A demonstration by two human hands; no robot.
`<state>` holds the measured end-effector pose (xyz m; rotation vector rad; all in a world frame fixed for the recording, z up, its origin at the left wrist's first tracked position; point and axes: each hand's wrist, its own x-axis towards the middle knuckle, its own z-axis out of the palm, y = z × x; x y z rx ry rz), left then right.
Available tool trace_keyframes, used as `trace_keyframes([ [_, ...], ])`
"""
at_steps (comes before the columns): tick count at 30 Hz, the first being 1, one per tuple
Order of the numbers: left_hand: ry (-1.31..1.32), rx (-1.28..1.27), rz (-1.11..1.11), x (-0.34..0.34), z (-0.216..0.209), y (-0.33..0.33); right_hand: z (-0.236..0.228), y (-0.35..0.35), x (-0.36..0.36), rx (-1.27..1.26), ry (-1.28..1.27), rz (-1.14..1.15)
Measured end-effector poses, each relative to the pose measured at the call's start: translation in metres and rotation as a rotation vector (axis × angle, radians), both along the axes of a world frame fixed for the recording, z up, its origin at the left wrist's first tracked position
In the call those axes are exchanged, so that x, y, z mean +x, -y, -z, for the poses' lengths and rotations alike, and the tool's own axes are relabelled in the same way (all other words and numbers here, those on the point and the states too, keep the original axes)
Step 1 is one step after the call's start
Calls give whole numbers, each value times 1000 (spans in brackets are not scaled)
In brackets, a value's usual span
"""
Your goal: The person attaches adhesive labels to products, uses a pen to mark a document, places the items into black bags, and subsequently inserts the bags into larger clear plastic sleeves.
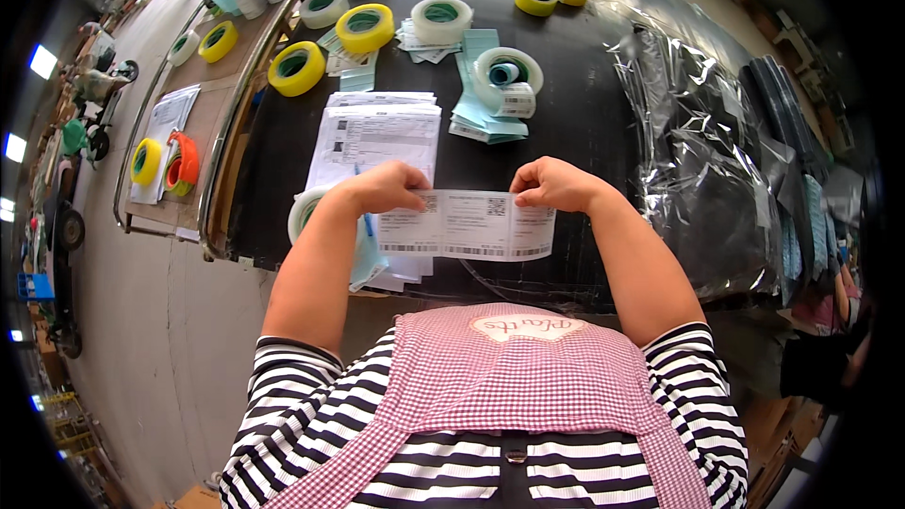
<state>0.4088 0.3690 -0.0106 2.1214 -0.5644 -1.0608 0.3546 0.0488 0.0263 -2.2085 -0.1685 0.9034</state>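
A strip of white printed labels [476, 226] with barcodes and square codes stretches between my two hands above the near edge of the black table. My left hand [385, 187] pinches its upper left part, and a thin blue thing, perhaps a pen, shows by that hand. At the upper right part, my right hand [554, 184] is closed on the same strip. Just beyond my left hand lies a stack of printed sheets [377, 132]. A roll of clear tape [304, 212] is partly hidden behind my left forearm, with pale blue label backing below it.
Yellow tape rolls [296, 69] and clear ones [441, 19] lie across the far table. A small label roll [505, 73] rests on a clear tape roll. Shiny black plastic film [693, 151] covers the right side. A wheeled cart [189, 132] with an orange tape dispenser [182, 163] stands left.
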Motion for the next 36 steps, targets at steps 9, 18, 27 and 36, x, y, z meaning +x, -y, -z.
trace_keyframes([
  [9, -23, 37, -43, -1, 11, -1, 15, 18, -3, -24, -25, 0],
  [18, 149, 51, 56, -12, -7, 12, 13, 16, -7, 107, -56, 10],
  [27, -104, -445, -123, -32, -23, 52, -7, -24, -20, 177, 584, 161],
  [36, 555, -478, -360, -40, -11, 62, -9, -55, -44, 437, 323, 406],
])
